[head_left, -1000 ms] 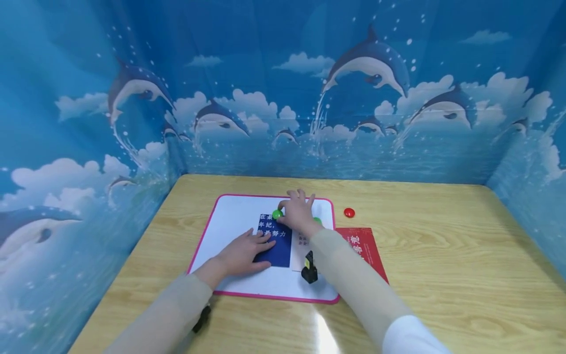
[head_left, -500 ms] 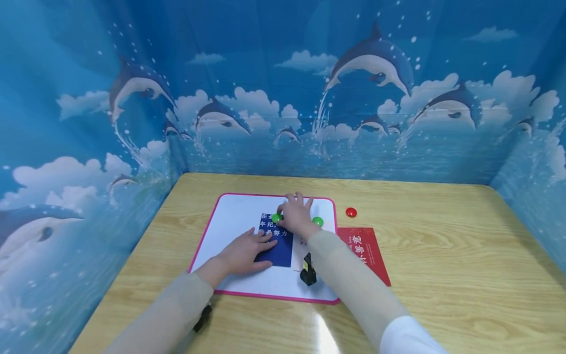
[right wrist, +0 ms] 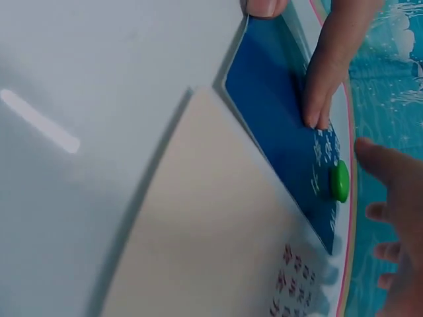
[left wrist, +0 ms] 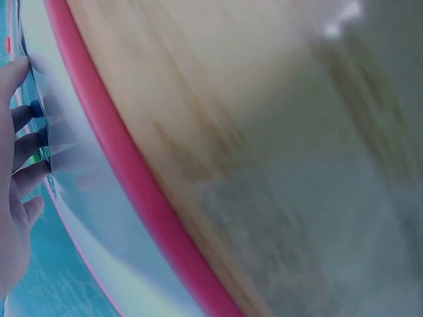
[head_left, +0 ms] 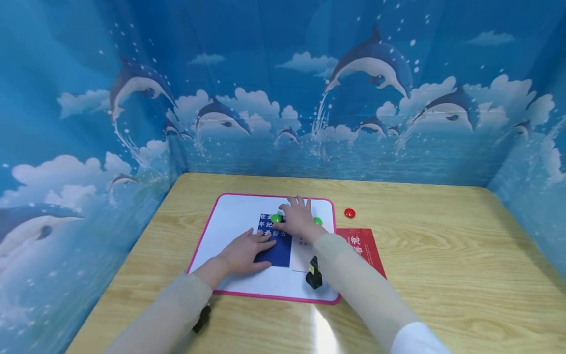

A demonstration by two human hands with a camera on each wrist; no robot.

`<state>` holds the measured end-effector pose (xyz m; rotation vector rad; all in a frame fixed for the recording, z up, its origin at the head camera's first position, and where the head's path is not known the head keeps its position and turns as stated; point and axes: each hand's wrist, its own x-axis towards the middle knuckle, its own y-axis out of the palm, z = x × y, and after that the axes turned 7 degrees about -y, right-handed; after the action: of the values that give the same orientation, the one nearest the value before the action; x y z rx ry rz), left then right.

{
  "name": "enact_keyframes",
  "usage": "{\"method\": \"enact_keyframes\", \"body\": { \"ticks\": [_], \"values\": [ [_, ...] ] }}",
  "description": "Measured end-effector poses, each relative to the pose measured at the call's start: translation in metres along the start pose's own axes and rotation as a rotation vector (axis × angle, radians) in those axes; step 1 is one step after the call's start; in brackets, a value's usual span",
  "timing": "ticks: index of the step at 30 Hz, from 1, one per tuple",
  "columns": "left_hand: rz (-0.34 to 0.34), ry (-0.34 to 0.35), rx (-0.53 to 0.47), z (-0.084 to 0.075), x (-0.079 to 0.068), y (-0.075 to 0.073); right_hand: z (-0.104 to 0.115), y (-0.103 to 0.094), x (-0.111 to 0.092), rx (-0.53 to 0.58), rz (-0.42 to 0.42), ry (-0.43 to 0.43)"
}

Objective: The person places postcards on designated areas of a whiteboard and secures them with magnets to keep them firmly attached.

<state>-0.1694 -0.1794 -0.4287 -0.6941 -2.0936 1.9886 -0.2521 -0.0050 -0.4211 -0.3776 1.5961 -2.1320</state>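
Observation:
A dark blue card (head_left: 280, 251) with white lettering lies on a pink-rimmed whiteboard (head_left: 234, 211). My left hand (head_left: 243, 251) rests on its left part with spread fingers. Near the card's top sits a round green magnet (head_left: 276, 218). Beside it is my right hand (head_left: 299, 219), thumb and fingers parted; in the right wrist view a gap shows between the hand (right wrist: 400, 218) and the magnet (right wrist: 340, 181). A cream card (right wrist: 205, 205) with dark red writing adjoins the blue one. Another green magnet (head_left: 318, 221) shows by the right hand, towards the board's upper right.
Right of the board, a red card (head_left: 369, 250) with white characters lies partly behind the right sleeve. A red magnet (head_left: 350, 213) is on the wooden table (head_left: 442, 246) above that card. Behind stands a blue dolphin-print curtain (head_left: 265, 73).
The right thumb and fingers have come off the green magnet and parted, the hand shifting slightly right. The magnet stays on the blue card. The left hand has kept its place.

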Motion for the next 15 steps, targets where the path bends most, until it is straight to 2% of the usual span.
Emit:
{"method": "enact_keyframes", "body": {
  "ticks": [6,9,15],
  "values": [
    [-0.082,-0.018,-0.060,0.000,-0.001,0.004,-0.010,-0.010,-0.017,0.054,-0.001,-0.007],
    [-0.128,-0.047,-0.074,-0.001,0.000,0.004,-0.015,-0.015,-0.024,0.079,0.000,0.000],
    [-0.187,-0.109,-0.025,0.000,0.004,-0.002,-0.026,-0.021,-0.039,0.049,0.003,0.024]
  ]
}}
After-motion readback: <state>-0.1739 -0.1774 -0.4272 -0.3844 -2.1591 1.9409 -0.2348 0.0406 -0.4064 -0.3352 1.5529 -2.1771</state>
